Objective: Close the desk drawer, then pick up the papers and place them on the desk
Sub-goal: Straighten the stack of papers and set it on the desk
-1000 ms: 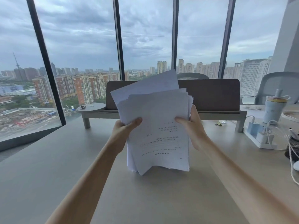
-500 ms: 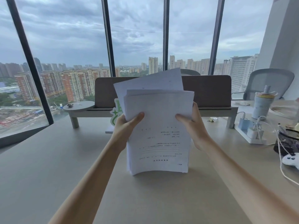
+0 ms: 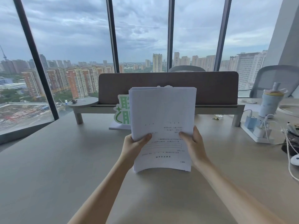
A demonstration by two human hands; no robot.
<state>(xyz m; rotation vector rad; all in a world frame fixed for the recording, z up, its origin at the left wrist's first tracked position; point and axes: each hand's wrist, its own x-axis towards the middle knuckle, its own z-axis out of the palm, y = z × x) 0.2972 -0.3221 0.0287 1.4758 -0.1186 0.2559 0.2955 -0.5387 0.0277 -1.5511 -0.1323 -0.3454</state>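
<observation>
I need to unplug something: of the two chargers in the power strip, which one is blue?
The blue charger, at the strip's far end. The white charger sits nearer the camera in the same power strip.

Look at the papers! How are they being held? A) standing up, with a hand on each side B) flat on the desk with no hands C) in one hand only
A: the papers stand upright, with the left hand and right hand each gripping one side.

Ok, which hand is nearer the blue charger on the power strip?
Right. The right hand grips the papers' edge facing the blue charger; the left hand holds the far edge.
</observation>
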